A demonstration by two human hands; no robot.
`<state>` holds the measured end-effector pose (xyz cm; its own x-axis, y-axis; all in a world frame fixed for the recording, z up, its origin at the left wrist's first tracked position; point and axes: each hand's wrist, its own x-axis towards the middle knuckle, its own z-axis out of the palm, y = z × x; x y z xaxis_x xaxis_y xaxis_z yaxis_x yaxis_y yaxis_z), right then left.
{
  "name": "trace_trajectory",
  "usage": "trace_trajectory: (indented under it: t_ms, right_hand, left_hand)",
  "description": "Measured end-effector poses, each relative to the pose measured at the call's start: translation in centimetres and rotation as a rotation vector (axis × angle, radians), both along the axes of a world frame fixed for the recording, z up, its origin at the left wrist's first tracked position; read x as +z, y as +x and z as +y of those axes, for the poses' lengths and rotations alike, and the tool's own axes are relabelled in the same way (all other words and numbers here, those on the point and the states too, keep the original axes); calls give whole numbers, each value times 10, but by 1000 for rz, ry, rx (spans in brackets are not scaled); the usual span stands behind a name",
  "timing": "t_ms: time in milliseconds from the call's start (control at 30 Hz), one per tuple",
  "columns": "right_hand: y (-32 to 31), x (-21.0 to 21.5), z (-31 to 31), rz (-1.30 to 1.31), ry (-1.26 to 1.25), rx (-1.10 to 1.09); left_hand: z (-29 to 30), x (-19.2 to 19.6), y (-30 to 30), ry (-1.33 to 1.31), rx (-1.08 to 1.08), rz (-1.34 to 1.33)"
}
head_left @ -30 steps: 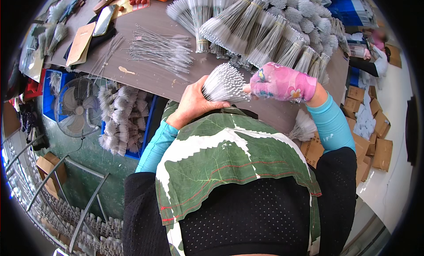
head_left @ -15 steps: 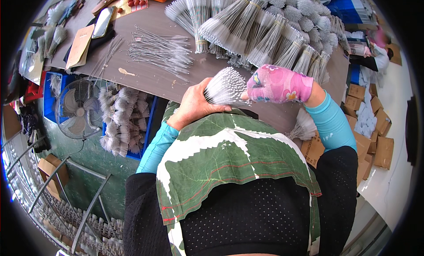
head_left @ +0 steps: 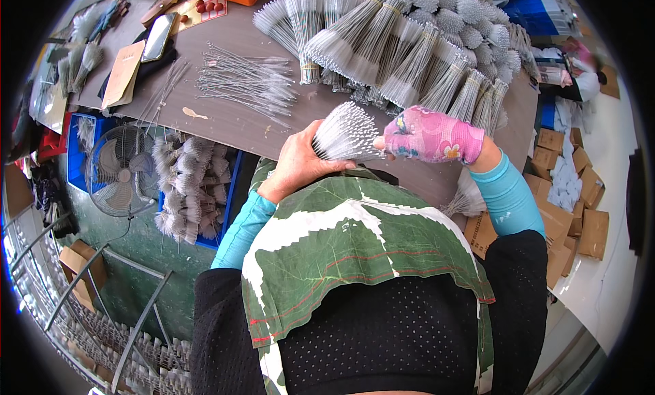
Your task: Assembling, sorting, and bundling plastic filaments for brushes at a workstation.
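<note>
A bundle of thin wire tube brushes [head_left: 346, 131] sits in my bare left hand [head_left: 305, 162], whose fingers are wrapped round its side. The bundle's white bristle ends point up and fan out. My right hand [head_left: 434, 134] wears a pink flowered glove with bare fingertips. Its fingers are curled closed at the right edge of the bundle, touching or nearly touching the brush tips; what they pinch, if anything, is too small to make out. Beyond my left hand, loose tube brushes [head_left: 249, 81] lie spread on the grey-brown table [head_left: 225, 132].
Tied brush bundles [head_left: 409, 61] are heaped at the table's far right. A phone [head_left: 159, 37] and a tan notebook [head_left: 123, 73] lie far left. Below stand a fan [head_left: 123, 170] and a blue crate [head_left: 232, 197] with more brushes. Cardboard boxes [head_left: 587, 231] pile up at right.
My right hand has shifted slightly to the right and down, its forearm drawing in a little. The bundle in my left hand has moved barely leftward.
</note>
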<state>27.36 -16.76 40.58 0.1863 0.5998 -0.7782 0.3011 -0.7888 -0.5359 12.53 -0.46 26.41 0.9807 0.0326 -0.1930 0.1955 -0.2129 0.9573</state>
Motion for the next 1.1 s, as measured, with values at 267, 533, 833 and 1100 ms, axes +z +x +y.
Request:
trace_trajectory:
  t_ms: [267, 533, 833, 1100]
  right_hand:
    - [-2, -9, -5, 10, 5, -6]
    - [-4, -10, -1, -32, 60, -14]
    - [1, 2, 3, 37, -51, -35]
    - [1, -7, 0, -2, -47, 121]
  left_hand:
    - [-1, 0, 0, 21, 13, -21]
    - [1, 1, -1, 47, 18, -4]
    - [0, -1, -2, 51, -9, -2]
    - [-1, 1, -1, 45, -53, -4]
